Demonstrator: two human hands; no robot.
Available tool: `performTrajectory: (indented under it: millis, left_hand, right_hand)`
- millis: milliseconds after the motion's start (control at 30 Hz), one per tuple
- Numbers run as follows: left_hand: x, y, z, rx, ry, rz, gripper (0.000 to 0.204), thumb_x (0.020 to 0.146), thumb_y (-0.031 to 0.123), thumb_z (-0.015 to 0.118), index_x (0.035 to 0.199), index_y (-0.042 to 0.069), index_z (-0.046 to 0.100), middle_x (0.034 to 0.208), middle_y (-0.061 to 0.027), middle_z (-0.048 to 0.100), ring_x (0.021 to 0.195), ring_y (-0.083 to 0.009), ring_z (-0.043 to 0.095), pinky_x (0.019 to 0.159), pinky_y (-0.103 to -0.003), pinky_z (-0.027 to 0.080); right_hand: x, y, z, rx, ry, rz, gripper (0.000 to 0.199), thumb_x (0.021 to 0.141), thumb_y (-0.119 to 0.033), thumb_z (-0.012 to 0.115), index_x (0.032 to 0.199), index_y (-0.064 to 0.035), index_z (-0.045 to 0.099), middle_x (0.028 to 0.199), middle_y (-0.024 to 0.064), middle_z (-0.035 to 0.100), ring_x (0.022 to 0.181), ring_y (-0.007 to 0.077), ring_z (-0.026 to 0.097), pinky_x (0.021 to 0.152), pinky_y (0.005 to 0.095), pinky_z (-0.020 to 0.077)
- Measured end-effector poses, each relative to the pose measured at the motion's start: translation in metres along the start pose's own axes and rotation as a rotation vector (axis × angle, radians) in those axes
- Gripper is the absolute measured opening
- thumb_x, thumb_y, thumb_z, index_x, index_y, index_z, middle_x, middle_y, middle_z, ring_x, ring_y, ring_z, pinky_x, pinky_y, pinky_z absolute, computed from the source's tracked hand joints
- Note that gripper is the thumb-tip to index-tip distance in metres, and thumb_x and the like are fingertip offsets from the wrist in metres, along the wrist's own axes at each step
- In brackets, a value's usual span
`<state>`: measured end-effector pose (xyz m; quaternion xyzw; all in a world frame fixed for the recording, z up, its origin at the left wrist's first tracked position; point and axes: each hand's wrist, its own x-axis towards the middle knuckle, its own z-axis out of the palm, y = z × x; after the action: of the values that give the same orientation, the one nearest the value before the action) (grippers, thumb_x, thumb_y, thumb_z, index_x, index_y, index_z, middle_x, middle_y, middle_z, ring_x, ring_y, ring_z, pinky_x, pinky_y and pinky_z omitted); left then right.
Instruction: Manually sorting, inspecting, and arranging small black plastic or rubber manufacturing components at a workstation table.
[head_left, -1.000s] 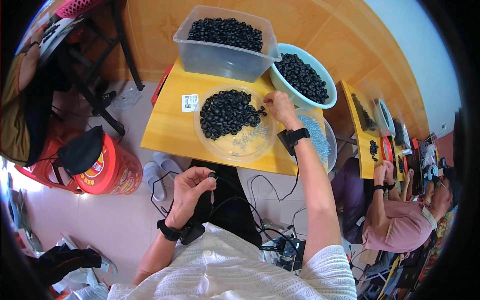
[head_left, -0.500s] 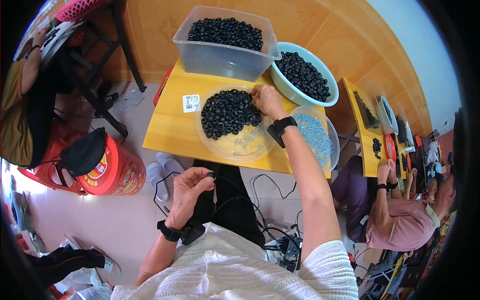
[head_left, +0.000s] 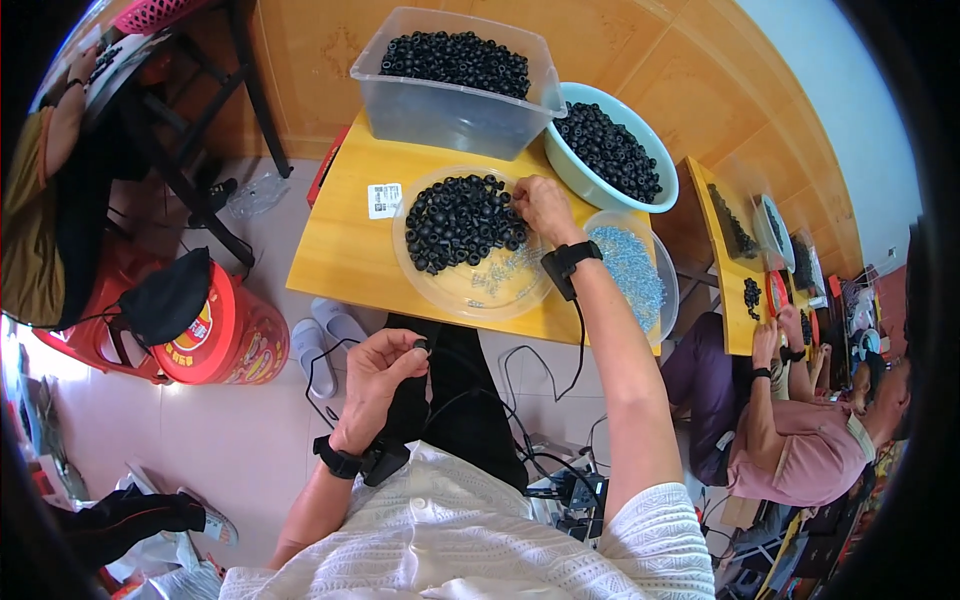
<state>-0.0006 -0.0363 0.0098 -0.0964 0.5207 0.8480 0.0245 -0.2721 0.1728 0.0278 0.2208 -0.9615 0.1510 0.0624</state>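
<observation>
My left hand is raised in front of my lap, thumb and forefinger pinching a small black ring-shaped piece. My right hand reaches over the right side of a shallow, clear round tray, its fingers curled down at the edge of a heap of black pieces. What its fingertips hold, if anything, is hidden. Small silvery pieces lie scattered in the same tray, between the black heap and the near rim. Both wrists wear black bands.
The yellow table also carries a clear bin of black pieces, a light-blue bowl of more, and a clear bowl of pale-blue bits. A red bucket stands left. Cables hang below. People work on both sides.
My right hand has shifted slightly right and down, staying by the black heap. My left hand keeps its pinch on the black piece, almost unmoved.
</observation>
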Motion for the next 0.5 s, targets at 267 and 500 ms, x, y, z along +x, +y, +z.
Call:
performTrajectory:
  millis: [267,500]
  left_hand:
    - [0.001,-0.001,0.001,-0.022,0.01,-0.015,0.016,0.083,0.007,0.063,0.097,0.0,0.061,0.086,-0.0064,0.065,0.073,-0.0117,0.062,0.07,-0.024,0.052]
    - [0.003,-0.004,0.001,-0.02,-0.006,-0.043,0.015,0.083,0.008,0.064,0.097,0.001,0.061,0.086,-0.0062,0.065,0.073,-0.0117,0.062,0.069,-0.024,0.052]
  right_hand:
    - [-0.004,0.018,-0.013,0.055,0.174,0.031,0.021,0.069,0.001,0.056,0.085,-0.0034,0.068,0.074,0.016,0.065,0.072,0.0304,0.064,0.068,0.0357,0.0499]
    - [-0.01,0.001,-0.01,-0.047,0.006,0.004,0.019,0.069,0.001,0.058,0.084,-0.0077,0.068,0.087,0.0152,0.064,0.085,0.0315,0.062,0.073,0.0387,0.0491]
